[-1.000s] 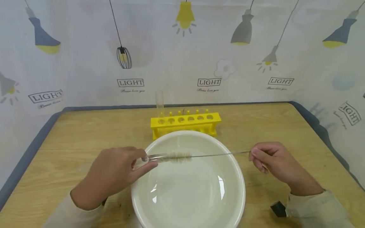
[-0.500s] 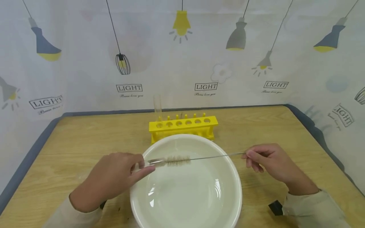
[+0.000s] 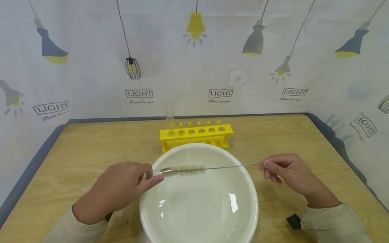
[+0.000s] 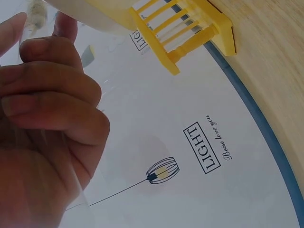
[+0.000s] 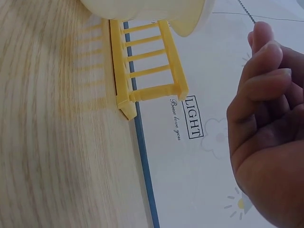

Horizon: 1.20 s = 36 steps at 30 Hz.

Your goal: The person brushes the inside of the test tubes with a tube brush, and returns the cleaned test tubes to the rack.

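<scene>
My left hand (image 3: 121, 182) grips a clear glass test tube (image 3: 165, 170), lying level over the left rim of the white basin (image 3: 197, 216). In the left wrist view the fingers (image 4: 61, 109) curl round the tube, whose closed end runs down past the palm. At the tube's mouth sits the bristle head of a test tube brush (image 3: 189, 169), partly inside and partly out. Its thin twisted wire reaches right across the basin. Beyond the right rim, my right hand (image 3: 288, 172) pinches the wire's end between thumb and fingers; the right wrist view shows the wire (image 5: 247, 10) at the fingertips.
Behind the basin stands a yellow test tube rack (image 3: 196, 132), with one clear tube (image 3: 169, 114) upright in its leftmost hole. A wooden table (image 3: 91, 145) lies under everything, edged by a pale curtain (image 3: 182, 67) printed with lamps.
The bristle head shifts slightly in and out at the tube's mouth while both hands keep their grips. The whole view has tilted a little.
</scene>
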Tool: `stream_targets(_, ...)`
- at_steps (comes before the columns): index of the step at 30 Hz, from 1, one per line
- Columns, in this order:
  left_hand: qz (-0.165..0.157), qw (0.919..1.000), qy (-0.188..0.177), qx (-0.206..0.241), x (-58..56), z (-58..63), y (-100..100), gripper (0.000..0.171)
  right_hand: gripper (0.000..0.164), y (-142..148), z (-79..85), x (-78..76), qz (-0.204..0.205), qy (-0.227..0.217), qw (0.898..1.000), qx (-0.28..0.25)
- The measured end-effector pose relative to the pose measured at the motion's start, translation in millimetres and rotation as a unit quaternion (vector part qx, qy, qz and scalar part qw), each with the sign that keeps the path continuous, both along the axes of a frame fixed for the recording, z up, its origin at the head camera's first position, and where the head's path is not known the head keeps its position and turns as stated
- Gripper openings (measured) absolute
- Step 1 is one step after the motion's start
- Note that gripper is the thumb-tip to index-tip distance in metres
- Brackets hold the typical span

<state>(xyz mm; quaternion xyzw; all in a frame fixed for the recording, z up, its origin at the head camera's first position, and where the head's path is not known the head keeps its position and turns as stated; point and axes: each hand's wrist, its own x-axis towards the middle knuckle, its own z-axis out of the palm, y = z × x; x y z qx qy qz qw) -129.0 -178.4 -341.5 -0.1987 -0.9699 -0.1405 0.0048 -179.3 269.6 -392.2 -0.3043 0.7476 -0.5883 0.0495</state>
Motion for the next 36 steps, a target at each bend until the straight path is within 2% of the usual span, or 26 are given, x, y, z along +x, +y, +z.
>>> stream_targets(9, -0.005, 1.0, -0.005, 0.003, 0.9, -0.7, -1.3, 0.039, 0.021, 0.8, -1.9, -1.2, -0.015, -0.002, 1.0, 0.01)
stream_targets(14, -0.007, 0.9999, 0.012, -0.004, 0.6, 1.0, -0.9, 0.039, 0.025, 2.8, -0.4, -0.6, -0.024, -0.026, 0.999, 0.013)
stream_targets(16, -0.004, 0.9997, 0.022, -0.008, 0.2, 1.4, -0.5, 0.04, 0.028, 3.3, -0.4, -1.0, -0.015, -0.036, 0.999, 0.0)
stream_targets(19, 0.003, 0.9995, 0.028, -0.012, 0.0, 1.1, -0.3, 0.041, 0.033, 3.3, -0.9, -2.9, 0.023, -0.051, 0.998, -0.037)
stream_targets(24, 0.01, 0.9989, 0.043, -0.015, -0.8, -0.9, 0.2, 0.04, 0.037, 2.9, 0.0, -5.4, 0.076, -0.091, 0.99, -0.079)
stream_targets(29, 0.012, 0.9975, 0.067, -0.017, -2.8, -1.4, 1.5, 0.039, 0.041, 3.3, 2.0, -7.9, 0.086, -0.147, 0.98, -0.104)
stream_targets(33, 0.013, 0.9971, 0.073, -0.018, -3.1, -1.9, 1.0, 0.04, 0.043, 4.5, 2.5, -8.5, 0.073, -0.186, 0.975, -0.094)
stream_targets(36, 0.016, 0.9957, 0.088, -0.021, -3.7, -2.2, -0.9, 0.038, 0.043, 6.4, 3.0, -8.8, 0.041, -0.208, 0.974, -0.084)
